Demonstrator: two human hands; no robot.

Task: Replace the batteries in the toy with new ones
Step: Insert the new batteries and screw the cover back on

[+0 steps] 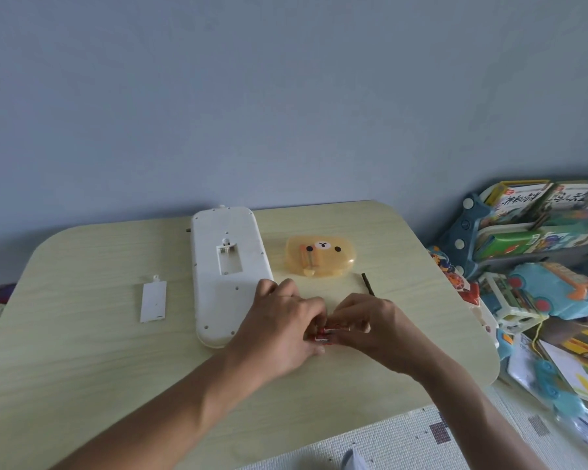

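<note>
1. Two bare forearms enter from the bottom edge of the view, one from the lower left and one from the lower right.
2. No sleeve shows on either arm; both are uncovered from the frame edge to the wrist.
3. The left hand (279, 329) wears no glove, ring, watch or strap on the parts that show.
4. The right hand (370, 325) is likewise bare, with nothing on the wrist or on the visible fingers.
5. The knuckles and the backs of both hands face the camera; the fingertips are mostly hidden.
6. The nails are too small and blurred to describe.
7. No other part of the person is in view.
</note>
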